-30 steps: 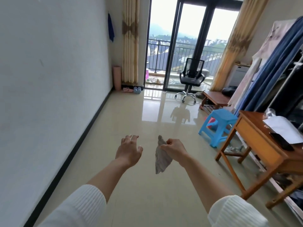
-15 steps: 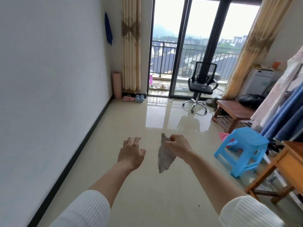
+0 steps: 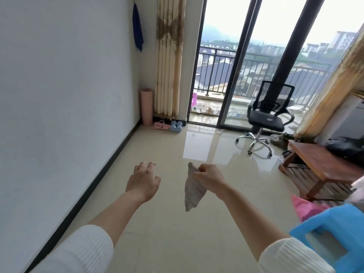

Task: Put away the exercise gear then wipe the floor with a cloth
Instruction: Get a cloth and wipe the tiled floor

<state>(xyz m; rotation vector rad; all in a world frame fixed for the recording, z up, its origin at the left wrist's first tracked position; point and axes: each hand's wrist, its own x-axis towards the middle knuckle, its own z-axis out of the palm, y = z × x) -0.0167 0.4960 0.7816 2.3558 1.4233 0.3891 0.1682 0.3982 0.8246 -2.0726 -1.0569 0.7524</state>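
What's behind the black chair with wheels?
A glass sliding door, then a balcony railing and rooftops beyond. The chair covers the balcony floor right behind it, so that part is hidden.

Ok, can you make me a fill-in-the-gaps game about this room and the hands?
The right hand pinches a cloth coloured ____.
The left hand holds ____.
The rolled yoga mat standing in the corner is ____.
The plastic stool is ____.
Missing words: grey, nothing, pink, blue.
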